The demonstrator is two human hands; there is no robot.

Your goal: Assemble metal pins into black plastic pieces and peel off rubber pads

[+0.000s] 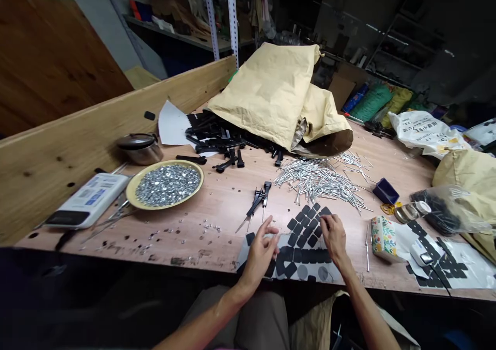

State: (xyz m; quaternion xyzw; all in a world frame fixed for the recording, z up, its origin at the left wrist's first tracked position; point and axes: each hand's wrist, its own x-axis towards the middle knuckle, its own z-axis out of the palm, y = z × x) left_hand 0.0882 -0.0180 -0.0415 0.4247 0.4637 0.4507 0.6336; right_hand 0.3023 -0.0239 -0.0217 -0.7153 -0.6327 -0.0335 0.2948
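A white backing sheet (306, 270) covered with black adhesive pads (306, 226) lies at the near edge of the wooden table (232, 195). My left hand (260, 252) rests on the sheet's left end, fingers spread and lying flat. My right hand (334, 236) sits on the pads at the right, its fingers curled down onto them; whether they pinch a pad I cannot make out. A pair of black compasses (256, 204) lies just beyond my left hand. Behind the pads spreads a heap of thin metal pins (318, 177).
A yellow dish of small silver pieces (166, 184) stands at the left beside a metal pot (139, 147) and a white scale (87, 200). Brown paper sacks (271, 91) spill black plastic parts (220, 138). A patterned box (383, 239) and more pad sheets (445, 267) lie right.
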